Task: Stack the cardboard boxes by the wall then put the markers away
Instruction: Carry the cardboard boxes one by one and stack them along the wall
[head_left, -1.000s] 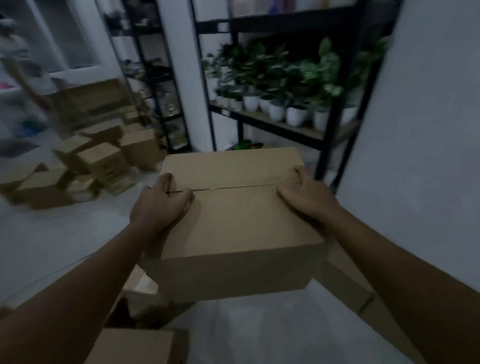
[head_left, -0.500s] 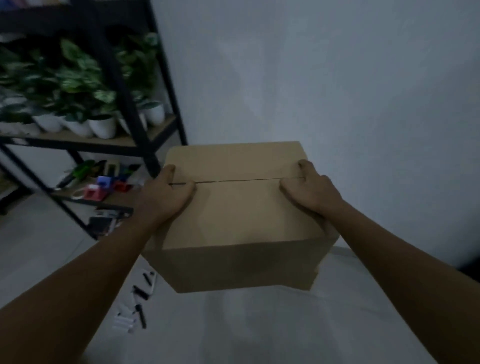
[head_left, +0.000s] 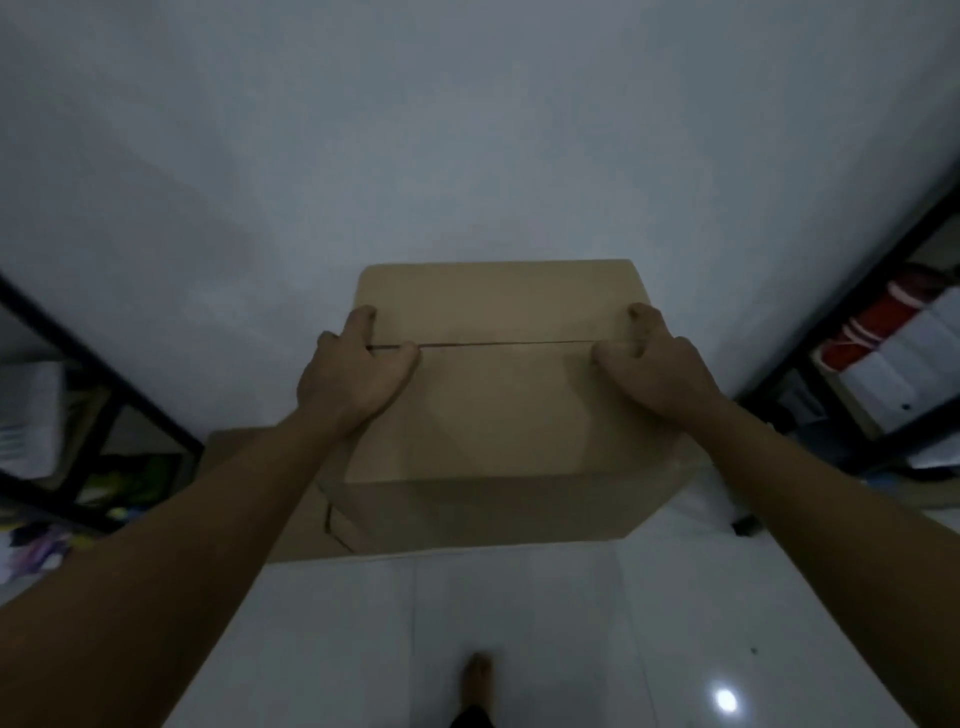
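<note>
Dim light, head view looking down at a white wall (head_left: 467, 130) and pale tiled floor (head_left: 519, 623). A closed cardboard box (head_left: 498, 415) is held in front of the wall, top flaps meeting in a thin seam that runs side to side between the hands. Left hand (head_left: 353, 374) grips the box's left top edge: thumb lies on the top along the seam, fingers curl over the side. Right hand (head_left: 654, 369) grips the right top edge the same way, thumb on top, fingers curled over the side. A second cardboard box (head_left: 291, 519) sits lower, on the floor by the wall, showing to the left of and beneath the held one; whether the two touch cannot be told. Black metal shelving (head_left: 130, 395) at left with papers and blurred coloured items; another black shelf unit (head_left: 857, 270) at right holding red and white folded items (head_left: 893, 353). A bare foot (head_left: 478, 680) shows at bottom centre. No markers identifiable.
</note>
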